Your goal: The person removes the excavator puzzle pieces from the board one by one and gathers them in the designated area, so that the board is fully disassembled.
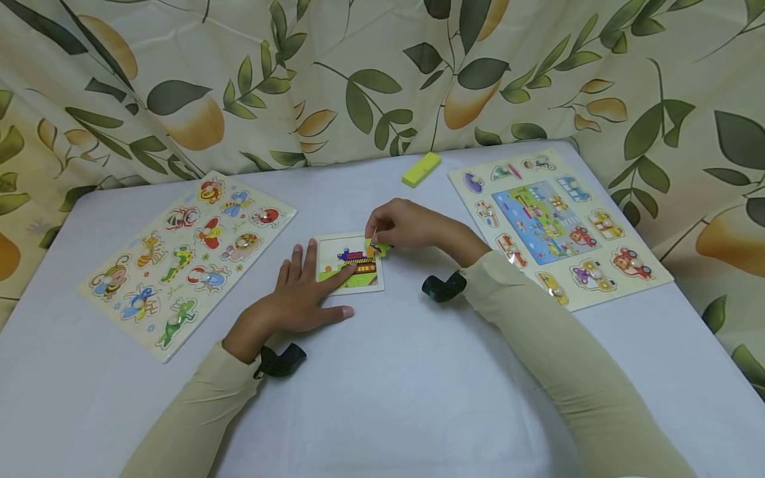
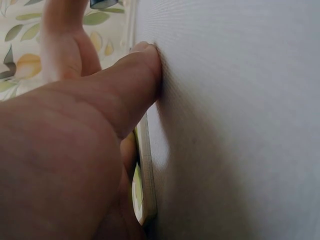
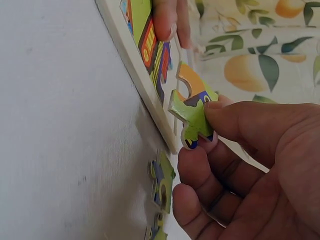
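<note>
A small square jigsaw board (image 1: 330,249) lies on the white table, partly filled with a colourful vehicle picture. My left hand (image 1: 301,292) rests flat with fingers spread, its index fingertip pressing on the picture and its thumb on the cloth. Over the board's right edge, my right hand (image 1: 403,224) pinches a jigsaw piece (image 3: 192,112) between thumb and fingers. That piece is green and orange with some blue, and it is tilted close to the board's open corner. In the right wrist view, loose jigsaw pieces (image 3: 162,182) lie on the table beside the board, under my right hand.
To the left lies a wooden peg puzzle (image 1: 131,264) with insect pictures. A larger peg puzzle (image 1: 516,182) with vehicles is at the right, near my right forearm. A yellow-green block (image 1: 421,169) sits at the back edge, before a leaf-patterned curtain (image 1: 370,133).
</note>
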`<state>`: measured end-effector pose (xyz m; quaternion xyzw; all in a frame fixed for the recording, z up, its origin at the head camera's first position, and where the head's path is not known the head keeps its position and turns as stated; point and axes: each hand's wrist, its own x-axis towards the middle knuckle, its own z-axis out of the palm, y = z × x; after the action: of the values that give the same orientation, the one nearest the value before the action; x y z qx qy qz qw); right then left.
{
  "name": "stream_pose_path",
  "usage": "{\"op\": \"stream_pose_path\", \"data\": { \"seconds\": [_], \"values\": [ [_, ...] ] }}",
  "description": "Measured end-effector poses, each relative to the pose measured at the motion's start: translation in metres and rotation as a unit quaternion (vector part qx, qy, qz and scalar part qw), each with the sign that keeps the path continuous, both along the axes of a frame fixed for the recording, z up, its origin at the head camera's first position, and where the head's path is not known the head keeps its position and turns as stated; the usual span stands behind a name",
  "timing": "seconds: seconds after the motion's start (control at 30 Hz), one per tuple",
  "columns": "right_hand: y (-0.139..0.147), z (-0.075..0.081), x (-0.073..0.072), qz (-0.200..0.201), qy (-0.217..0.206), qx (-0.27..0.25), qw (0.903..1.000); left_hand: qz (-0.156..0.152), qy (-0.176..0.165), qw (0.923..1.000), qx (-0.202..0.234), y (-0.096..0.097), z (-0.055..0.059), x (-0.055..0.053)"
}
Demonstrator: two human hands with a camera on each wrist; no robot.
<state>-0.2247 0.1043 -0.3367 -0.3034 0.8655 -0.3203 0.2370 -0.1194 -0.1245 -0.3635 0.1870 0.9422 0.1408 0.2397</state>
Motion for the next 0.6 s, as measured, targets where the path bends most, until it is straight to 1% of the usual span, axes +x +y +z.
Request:
{"op": "stream_pose_path", "data": {
  "seconds": [0.17, 0.33, 0.6],
  "values": [
    [0.008, 0.001, 0.0, 0.011, -0.006, 0.003, 0.9999, 0.004, 0.0, 1.0, 0.0, 0.0, -0.002, 0.0],
    [0.013, 0.002, -0.001, 0.011, -0.022, 0.004, 0.9997, 0.004, -0.001, 1.0, -0.001, 0.0, -0.001, 0.0],
    [0.019, 0.002, 0.0, 0.011, -0.021, 0.023, 0.9995, 0.001, 0.002, 1.0, 0.004, -0.001, 0.0, 0.001]
  ]
}}
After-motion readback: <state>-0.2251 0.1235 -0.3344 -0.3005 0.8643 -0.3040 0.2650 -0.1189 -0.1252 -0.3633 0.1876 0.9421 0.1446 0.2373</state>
